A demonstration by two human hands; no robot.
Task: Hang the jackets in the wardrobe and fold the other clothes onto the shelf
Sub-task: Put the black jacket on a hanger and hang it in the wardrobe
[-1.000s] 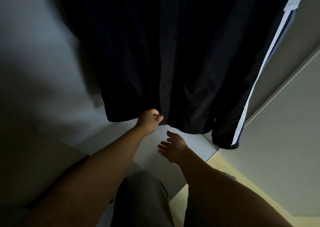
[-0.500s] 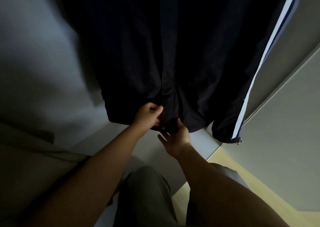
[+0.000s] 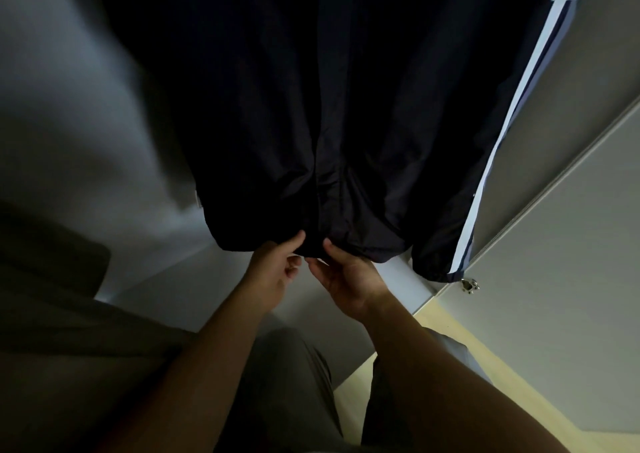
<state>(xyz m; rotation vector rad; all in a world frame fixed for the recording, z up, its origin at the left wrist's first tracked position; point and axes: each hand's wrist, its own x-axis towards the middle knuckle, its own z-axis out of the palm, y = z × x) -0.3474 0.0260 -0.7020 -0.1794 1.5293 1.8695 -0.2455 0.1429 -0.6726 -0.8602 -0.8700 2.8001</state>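
At the hanging jacket hem, left hand, right hand, both hands pinching fabric.

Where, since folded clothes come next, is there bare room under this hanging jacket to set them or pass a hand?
The pale wardrobe base lies bare between jacket hem and left wall. A narrower strip shows between right hand and striped sleeve. Mid-hem is crowded, with the left hand pinching too.
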